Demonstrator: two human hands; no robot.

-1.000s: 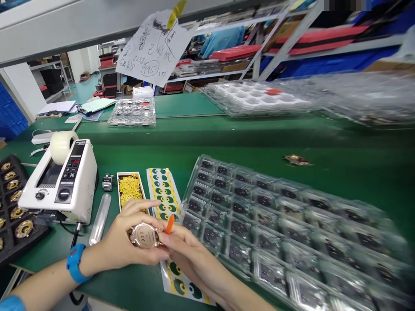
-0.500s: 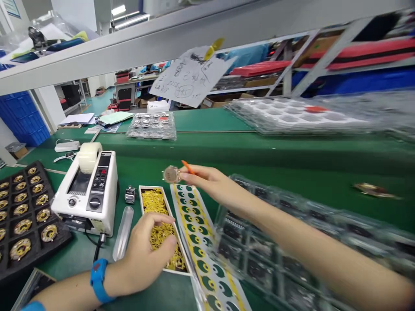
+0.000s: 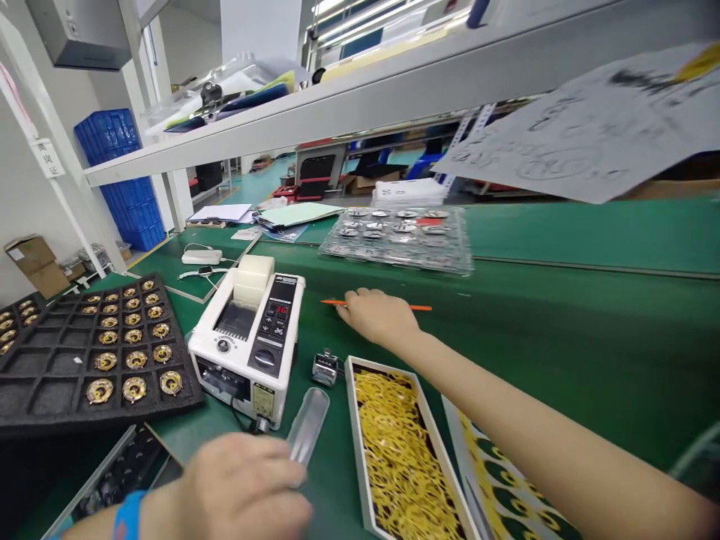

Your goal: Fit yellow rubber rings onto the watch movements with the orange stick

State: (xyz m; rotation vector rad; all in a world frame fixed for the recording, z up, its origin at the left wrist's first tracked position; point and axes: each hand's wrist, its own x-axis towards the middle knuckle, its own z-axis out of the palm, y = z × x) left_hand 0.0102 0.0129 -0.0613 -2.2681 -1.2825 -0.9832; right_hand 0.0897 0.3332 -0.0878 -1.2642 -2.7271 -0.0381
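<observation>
My right hand (image 3: 378,315) is low over the green bench with its fingers closed round a thin orange stick (image 3: 421,307), whose two ends show on either side of the hand. Whether anything else sits under those fingers is hidden. Down at the front, my left hand (image 3: 247,487) is smeared by motion, near a clear plastic tube-like piece (image 3: 309,424). A white tape dispenser (image 3: 281,322) stands between the hands and a black foam tray (image 3: 191,401) of round gold parts (image 3: 133,388). Beside it is a small metal tally counter (image 3: 325,369).
A white box (image 3: 360,465) filled with yellow ring-like pieces (image 3: 394,435) lies in front of my right forearm. A sticker sheet (image 3: 478,450) is partly under that arm. Farther back lie a clear blister tray (image 3: 394,259) and papers (image 3: 301,214). A shelf beam (image 3: 337,105) crosses above.
The view has swung left. My right hand has moved toward the tape dispenser, and the round metal part at its fingertips is no longer visible. My left hand has drawn back from the yellow pieces.
</observation>
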